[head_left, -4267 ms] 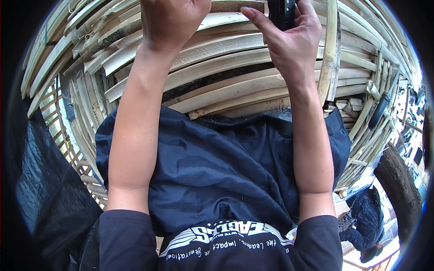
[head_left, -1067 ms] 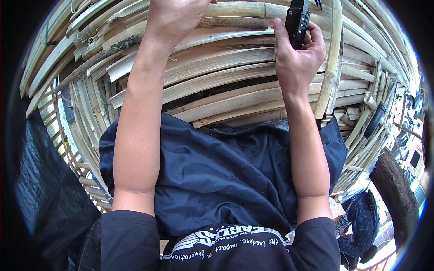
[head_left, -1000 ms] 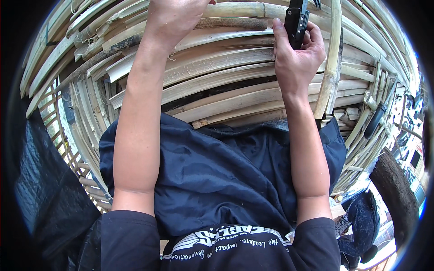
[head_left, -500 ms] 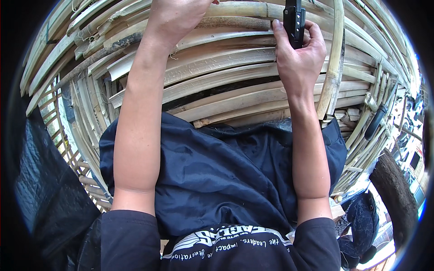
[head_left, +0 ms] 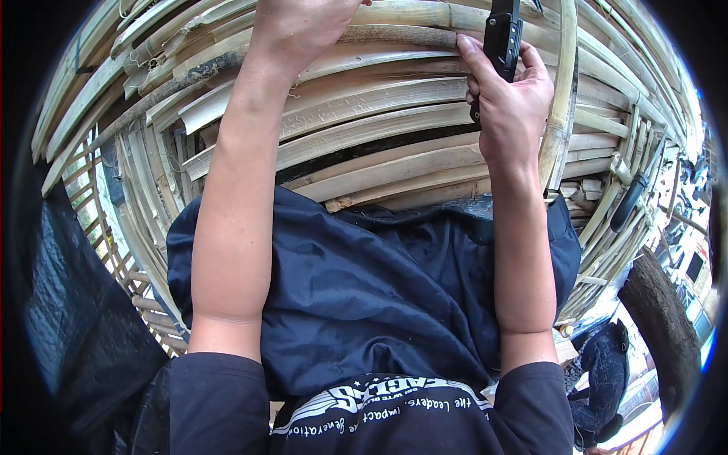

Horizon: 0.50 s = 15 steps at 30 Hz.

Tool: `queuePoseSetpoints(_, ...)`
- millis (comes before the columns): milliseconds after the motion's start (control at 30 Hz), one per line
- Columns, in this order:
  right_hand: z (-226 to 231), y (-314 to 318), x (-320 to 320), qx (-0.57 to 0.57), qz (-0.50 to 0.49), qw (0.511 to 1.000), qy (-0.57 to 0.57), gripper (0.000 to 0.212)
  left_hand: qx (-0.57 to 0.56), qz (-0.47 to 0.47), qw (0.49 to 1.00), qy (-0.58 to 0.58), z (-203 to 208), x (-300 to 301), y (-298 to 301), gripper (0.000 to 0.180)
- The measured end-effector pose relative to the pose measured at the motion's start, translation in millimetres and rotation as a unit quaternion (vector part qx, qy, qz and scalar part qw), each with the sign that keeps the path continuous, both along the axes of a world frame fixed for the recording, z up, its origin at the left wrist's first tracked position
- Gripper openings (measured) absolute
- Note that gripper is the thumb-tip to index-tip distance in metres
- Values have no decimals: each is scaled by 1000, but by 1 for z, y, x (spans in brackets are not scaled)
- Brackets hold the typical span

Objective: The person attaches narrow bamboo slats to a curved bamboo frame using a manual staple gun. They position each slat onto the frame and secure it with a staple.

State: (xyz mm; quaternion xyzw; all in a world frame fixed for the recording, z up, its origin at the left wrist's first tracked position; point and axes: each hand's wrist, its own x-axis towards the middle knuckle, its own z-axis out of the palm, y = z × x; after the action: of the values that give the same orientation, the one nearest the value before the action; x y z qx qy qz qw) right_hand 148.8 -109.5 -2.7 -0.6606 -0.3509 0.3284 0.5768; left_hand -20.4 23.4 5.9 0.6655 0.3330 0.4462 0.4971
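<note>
My right hand (head_left: 512,98) is closed around a black tool (head_left: 502,38) with silver rivets along its side, like a knife handle. The tool's upper end leaves the top edge, and a dark lower end shows beside the palm. My right thumb points up by the end of a brown bamboo strip (head_left: 402,35). At the top edge, my left hand (head_left: 303,30) is bent at the wrist over the split bamboo. Its fingers are mostly out of view, and what they may hold is hidden.
Split bamboo slats (head_left: 379,106) lie in layers ahead of me. An upright bamboo pole (head_left: 563,98) stands right of my right hand. A black-handled tool (head_left: 629,203) rests among strips at right, near a dark log (head_left: 660,334). Dark cloth (head_left: 364,288) covers my lap; black sheeting (head_left: 83,303) hangs left.
My right hand has shifted slightly right and down. The black tool has tilted rightward, and its lower end now shows beside my palm. My left hand has moved slightly right.
</note>
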Motion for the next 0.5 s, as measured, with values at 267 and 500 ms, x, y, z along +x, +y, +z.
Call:
queuePoseSetpoints(267, 24, 3, -16, 44, -8, 995, 85, 21, 41, 35, 999, -8, 8, -3, 2, 5)
queuePoseSetpoints(500, 18, 9, -25, 62, 39, 996, 55, 23, 118, 115, 985, 48, 7, -4, -2, 3)
